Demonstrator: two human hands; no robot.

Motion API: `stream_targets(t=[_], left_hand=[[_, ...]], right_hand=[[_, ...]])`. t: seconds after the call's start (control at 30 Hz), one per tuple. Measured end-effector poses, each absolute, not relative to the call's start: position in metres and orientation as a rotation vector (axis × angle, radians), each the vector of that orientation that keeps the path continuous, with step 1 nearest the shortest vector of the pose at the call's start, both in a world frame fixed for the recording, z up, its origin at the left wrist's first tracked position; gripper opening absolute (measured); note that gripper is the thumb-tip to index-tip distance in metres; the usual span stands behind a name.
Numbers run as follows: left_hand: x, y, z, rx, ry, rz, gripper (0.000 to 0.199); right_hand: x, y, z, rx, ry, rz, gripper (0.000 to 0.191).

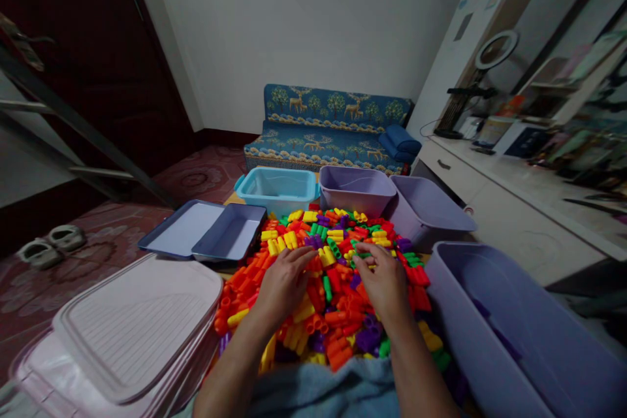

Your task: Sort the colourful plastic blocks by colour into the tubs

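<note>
A big pile of toy blocks (337, 274) lies in the middle, in front of the person, in red, yellow, green, purple and orange. Both hands are over the pile, with the backs upward. The left hand (287, 274) is on the left part of it, its fingers bent and close together near red and yellow blocks; the fingertips are partly hidden, so I cannot tell whether it holds any block. The right hand (385, 274) is on the right part, with thumb and forefinger near each other, and only a narrow gap between them, next to a green block (362, 253). I cannot tell if these fingers grip this block or only touch it. The two hands are apart, with blocks between them.

Behind the pile stand a light blue bin (279, 201) and, to its right, a purple bin (357, 201). A second purple bin (404, 212) is at the right corner. A larger bin (470, 333) is near the right arm, and some purple pieces (507, 343) lie in it. On the left side there is an open dark case (228, 235), and nearer to the person a stack of pale lids (142, 320). Farther away, a blue sofa (333, 121) stands against the wall.
</note>
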State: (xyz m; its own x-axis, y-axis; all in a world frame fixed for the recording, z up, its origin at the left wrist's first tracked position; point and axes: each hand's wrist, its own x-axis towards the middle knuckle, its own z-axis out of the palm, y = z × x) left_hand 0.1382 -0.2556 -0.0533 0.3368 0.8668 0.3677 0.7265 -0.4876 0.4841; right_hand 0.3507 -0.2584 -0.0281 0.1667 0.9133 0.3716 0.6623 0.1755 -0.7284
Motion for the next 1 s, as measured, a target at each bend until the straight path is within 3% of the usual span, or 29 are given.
stream_targets(t=[0.2,0.6,0.77,0.9,1.0], left_hand=[[0.139,-0.253,-0.054,2.435,1.471,0.742,0.062],[0.137,-0.246,-0.064,1.88,1.434,1.273,0.028],[0.136,-0.252,-0.051,1.333,1.31,1.329,0.046],[0.136,-0.255,-0.041,1.075,1.151,1.238,0.066],[0.138,-0.258,-0.042,1.112,1.067,1.136,0.068]], right_hand=[[0.335,-0.264,-0.029,-1.506,-1.718,0.566,0.025],[0.34,-0.271,-0.029,-1.595,-1.795,0.516,0.028],[0.339,-0.277,-0.022,-1.643,-1.868,0.467,0.025],[0.32,-0.28,-0.019,-1.549,-1.731,0.555,0.034],[0.304,-0.283,-0.019,-1.496,-1.654,0.71,0.042]])
